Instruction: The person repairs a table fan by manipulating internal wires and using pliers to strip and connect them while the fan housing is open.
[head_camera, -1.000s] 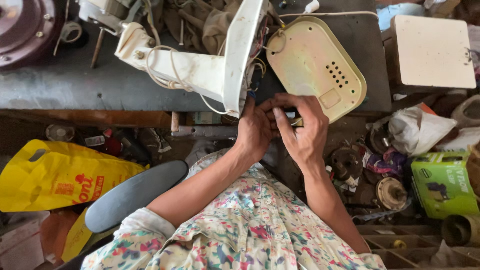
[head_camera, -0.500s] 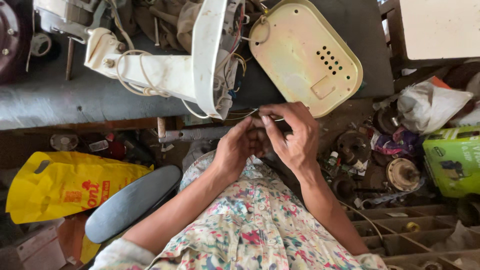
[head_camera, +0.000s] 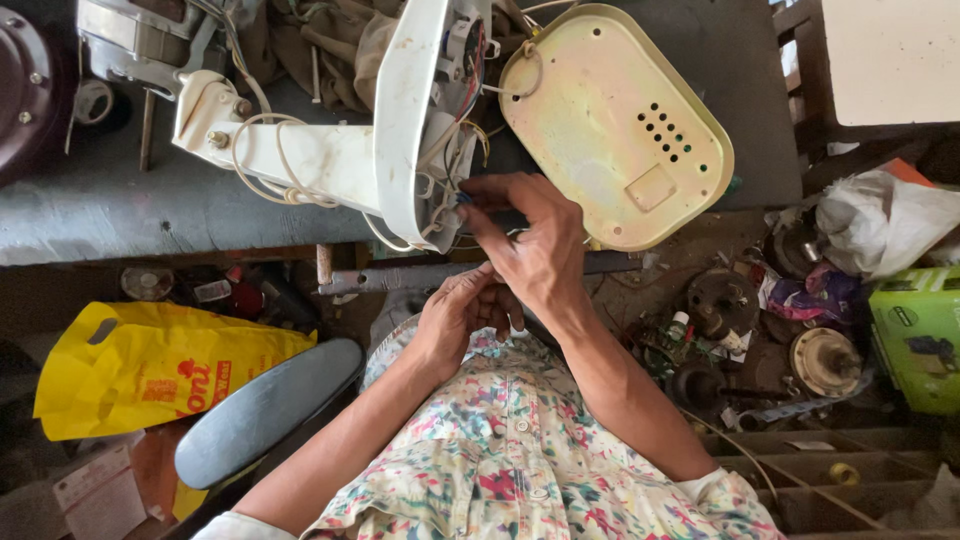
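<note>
While our right hand (head_camera: 535, 250) reaches up to the open underside of the white fan base (head_camera: 415, 120), its thumb and forefinger pinch closed on one of the thin wires (head_camera: 452, 205) that spill from the housing at the bench edge. The wire bundle hangs loose just below the exposed switch block and its coloured leads (head_camera: 465, 50), so the inside of the base is still laid bare. Our left hand (head_camera: 455, 315) sits lower, close to our lap and just beside the right wrist, fingers curled inward; we cannot tell whether it grips anything, since the fingertips are turned away from the camera.

Judging from how things lie, the opening-up is done: the cream oval bottom cover (head_camera: 615, 125) is already off and lies face down to the right of the base, touching its rim, and the white stand neck (head_camera: 290, 155) stretches left with its cord looped around it. What seems left is the wiring work itself and closing the cover again.

All this rests on a worn grey workbench (head_camera: 130, 210). A yellow plastic bag (head_camera: 150, 365) lies on the floor to the left, near a grey padded seat (head_camera: 265, 410). To the right we see old motor parts (head_camera: 725, 300), a white plastic bag (head_camera: 880, 220) and a green carton (head_camera: 920, 335).
</note>
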